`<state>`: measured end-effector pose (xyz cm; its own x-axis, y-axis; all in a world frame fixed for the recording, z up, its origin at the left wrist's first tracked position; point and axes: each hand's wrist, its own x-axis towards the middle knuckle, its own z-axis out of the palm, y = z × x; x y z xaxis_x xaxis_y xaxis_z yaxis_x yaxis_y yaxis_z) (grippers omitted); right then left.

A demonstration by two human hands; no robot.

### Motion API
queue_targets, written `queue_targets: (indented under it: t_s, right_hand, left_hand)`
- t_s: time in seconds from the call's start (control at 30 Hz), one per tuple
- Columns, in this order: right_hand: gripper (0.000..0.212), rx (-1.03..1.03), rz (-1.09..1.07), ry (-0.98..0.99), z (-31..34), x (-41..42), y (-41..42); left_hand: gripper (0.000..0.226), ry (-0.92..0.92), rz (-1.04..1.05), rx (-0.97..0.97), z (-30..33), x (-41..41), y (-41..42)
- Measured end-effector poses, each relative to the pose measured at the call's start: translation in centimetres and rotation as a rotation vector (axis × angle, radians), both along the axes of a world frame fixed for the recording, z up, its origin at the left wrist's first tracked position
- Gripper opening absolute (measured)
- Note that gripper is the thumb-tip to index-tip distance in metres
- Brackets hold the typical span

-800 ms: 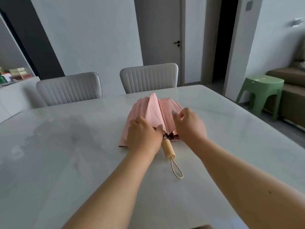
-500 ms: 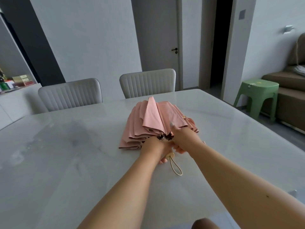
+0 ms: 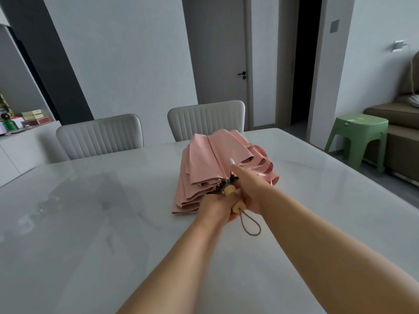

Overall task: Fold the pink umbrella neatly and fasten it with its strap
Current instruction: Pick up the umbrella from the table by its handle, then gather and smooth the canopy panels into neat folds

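Both hands have come off the canopy and closed in on the handle end. A moment ago the left hand (image 3: pixel 216 206) and right hand (image 3: pixel 247 191) were pressing the pink folds flat; now the left wraps the wooden handle (image 3: pixel 235 200) from underneath, and the right sits on top of it with its index finger stretched forward over the fabric. Right-hand grip looks like a clasp on the handle, though its lower fingers are hidden, so I can't fully confirm.

Meaning: smoothing is over and the pink umbrella (image 3: pixel 217 164) is being held by its stem, probably to turn or gather the pleats. Folds are loose and fanned out, not wrapped. No closure strap visible yet, so fastening isn't started.

Orientation: long axis runs from the grip straight away from the person, toward the chairs (image 3: pixel 206 118). Handle end is nearest the body; the canopy tip points away from it. The cord loop (image 3: pixel 250 225) trails off the handle butt, just behind the grip and toward the person. Canopy starts right ahead of the grip, its lower folds lying on the table (image 3: pixel 90 223).
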<state>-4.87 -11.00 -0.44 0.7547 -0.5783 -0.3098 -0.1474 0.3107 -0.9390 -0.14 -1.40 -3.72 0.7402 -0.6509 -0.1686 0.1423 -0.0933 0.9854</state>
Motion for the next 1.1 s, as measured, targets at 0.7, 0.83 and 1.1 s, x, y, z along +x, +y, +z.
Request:
queue_targets:
  t_s: [0.7,0.83,1.1]
  right_hand:
    - [0.081,-0.306,0.008,-0.172,0.9,2.7,-1.6]
    - [0.067,-0.299,0.033,-0.208,0.3,2.0,-1.7]
    - [0.072,-0.303,0.03,-0.241,0.0,1.2,-1.5]
  left_hand:
    - [0.038,-0.645,0.041,0.226,3.4,4.6,2.0]
    - [0.039,-0.761,0.191,0.018,8.6,6.6,1.7]
    - [0.031,-1.123,0.266,0.004,19.6,10.3,-3.0]
